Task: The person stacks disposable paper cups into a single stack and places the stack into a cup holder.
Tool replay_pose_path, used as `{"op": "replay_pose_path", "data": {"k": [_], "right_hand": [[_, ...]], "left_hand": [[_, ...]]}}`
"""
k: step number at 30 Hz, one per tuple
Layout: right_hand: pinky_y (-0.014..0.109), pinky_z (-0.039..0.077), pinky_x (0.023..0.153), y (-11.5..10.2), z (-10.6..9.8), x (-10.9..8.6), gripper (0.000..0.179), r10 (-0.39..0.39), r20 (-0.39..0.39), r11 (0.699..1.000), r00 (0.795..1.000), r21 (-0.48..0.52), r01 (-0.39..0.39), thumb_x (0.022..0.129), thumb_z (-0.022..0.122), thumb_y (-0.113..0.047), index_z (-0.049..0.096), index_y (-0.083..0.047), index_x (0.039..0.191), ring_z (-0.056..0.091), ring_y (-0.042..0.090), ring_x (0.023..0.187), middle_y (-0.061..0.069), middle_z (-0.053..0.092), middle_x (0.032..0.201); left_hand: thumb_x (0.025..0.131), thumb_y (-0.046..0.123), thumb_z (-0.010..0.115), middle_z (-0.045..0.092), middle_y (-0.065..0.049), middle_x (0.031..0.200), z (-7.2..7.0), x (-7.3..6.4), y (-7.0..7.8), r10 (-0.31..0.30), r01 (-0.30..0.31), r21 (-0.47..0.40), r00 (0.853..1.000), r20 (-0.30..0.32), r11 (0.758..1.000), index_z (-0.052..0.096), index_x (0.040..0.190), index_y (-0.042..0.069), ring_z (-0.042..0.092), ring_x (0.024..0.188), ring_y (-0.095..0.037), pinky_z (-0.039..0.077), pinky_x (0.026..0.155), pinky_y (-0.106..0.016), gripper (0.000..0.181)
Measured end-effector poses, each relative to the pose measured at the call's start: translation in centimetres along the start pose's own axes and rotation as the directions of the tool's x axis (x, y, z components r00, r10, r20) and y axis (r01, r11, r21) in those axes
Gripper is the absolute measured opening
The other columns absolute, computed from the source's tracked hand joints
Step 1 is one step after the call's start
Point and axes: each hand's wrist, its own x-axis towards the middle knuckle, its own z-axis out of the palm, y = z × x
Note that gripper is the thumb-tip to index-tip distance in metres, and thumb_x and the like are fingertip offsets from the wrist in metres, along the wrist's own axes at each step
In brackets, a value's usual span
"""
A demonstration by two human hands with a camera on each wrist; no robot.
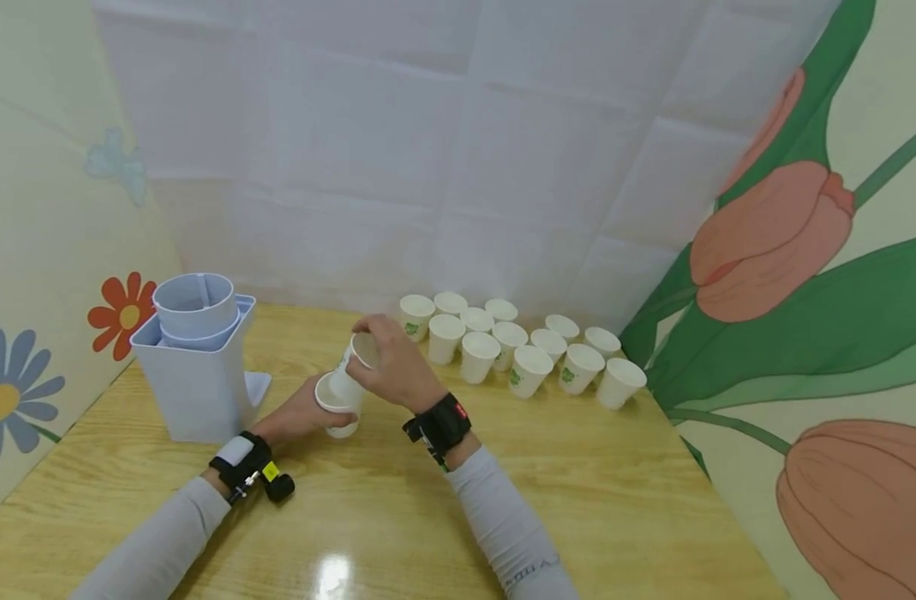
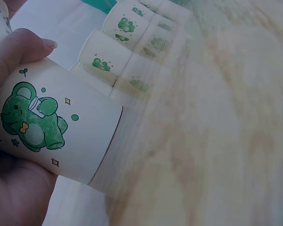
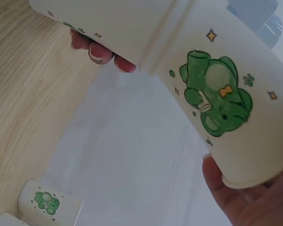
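Observation:
My left hand (image 1: 300, 412) grips a white paper cup (image 2: 70, 122) just above the wooden table, its fingers wrapped round the wall. Printed on that cup is a green bear with small stars. With its fingers at the rim, my right hand (image 1: 393, 367) holds a second white paper cup (image 3: 231, 89), mouth facing up and to the right. This cup is tilted, and its lower end sits in the mouth of the left-hand cup. Two ridges of rim (image 3: 167, 37) show side by side at the junction in the right wrist view. Left-hand fingertips (image 3: 100, 52) curl under the lower cup.
Several more paper cups (image 1: 533, 372) stand upright in staggered rows at the back right of the wooden table (image 1: 578, 500). To the left is a pale lilac square bin (image 1: 195, 392) with a round lilac container (image 1: 195, 310) in its top. A white sheet (image 1: 427, 150) hangs behind.

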Motion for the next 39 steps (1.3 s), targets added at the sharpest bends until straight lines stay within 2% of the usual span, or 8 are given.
{"op": "replay_pose_path", "data": {"k": [5, 11, 19, 30, 39], "right_hand": [[0.029, 0.05, 0.089, -0.12, 0.21, -0.04, 0.039, -0.025, 0.052, 0.999, 0.998, -0.024, 0.027, 0.091, 0.065, -0.024, 0.06, -0.005, 0.124, 0.059, 0.023, 0.111, 0.008, 0.062, 0.123], [0.027, 0.05, 0.089, -0.24, 0.42, -0.14, 0.04, -0.015, 0.106, 1.0, 0.994, -0.014, 0.016, 0.093, 0.068, -0.028, 0.06, -0.008, 0.126, 0.055, 0.021, 0.116, 0.007, 0.061, 0.128], [0.021, 0.049, 0.085, -0.77, 0.67, -0.16, 0.042, -0.055, 0.158, 0.998, 0.986, -0.009, 0.057, 0.093, 0.072, -0.031, 0.063, -0.007, 0.126, 0.057, 0.025, 0.111, 0.008, 0.057, 0.124], [0.027, 0.048, 0.098, -0.89, 0.54, -0.42, 0.044, -0.092, 0.171, 0.994, 0.981, -0.042, 0.101, 0.093, 0.072, -0.036, 0.066, -0.007, 0.126, 0.052, 0.018, 0.118, 0.005, 0.058, 0.125], [0.028, 0.047, 0.099, -1.04, 0.68, -0.38, 0.042, -0.112, 0.173, 0.991, 0.979, -0.048, 0.122, 0.095, 0.07, -0.035, 0.066, -0.008, 0.127, 0.053, 0.02, 0.118, 0.006, 0.06, 0.124]], "left_hand": [[0.082, 0.01, 0.081, 0.064, -0.02, 0.122, 0.01, 0.0, 0.06, 0.017, -0.017, 0.008, 1.0, -0.006, 1.0, 0.05, 0.134, -0.007, 0.061, 0.108, -0.024, 0.046, 0.097, -0.041, 0.062], [0.082, 0.011, 0.081, 0.065, -0.02, 0.123, 0.01, 0.17, -0.21, 0.037, -0.037, 0.032, 0.999, -0.003, 0.999, 0.052, 0.133, -0.006, 0.061, 0.107, -0.024, 0.047, 0.096, -0.04, 0.061], [0.084, 0.011, 0.08, 0.063, -0.021, 0.125, -0.18, -0.07, -0.46, 0.021, -0.021, 0.042, 1.0, -0.002, 0.999, 0.049, 0.136, -0.006, 0.062, 0.107, -0.023, 0.048, 0.094, -0.036, 0.062], [0.085, 0.013, 0.08, 0.059, -0.021, 0.134, -0.04, -0.07, -0.42, 0.038, -0.038, 0.059, 0.999, 0.002, 0.998, 0.046, 0.141, -0.005, 0.058, 0.113, -0.024, 0.046, 0.1, -0.04, 0.068], [0.085, 0.012, 0.08, 0.058, -0.022, 0.135, -0.06, -0.05, -0.43, 0.05, -0.05, 0.051, 0.999, 0.009, 0.997, 0.045, 0.142, -0.005, 0.059, 0.114, -0.022, 0.047, 0.098, -0.033, 0.068]]}}
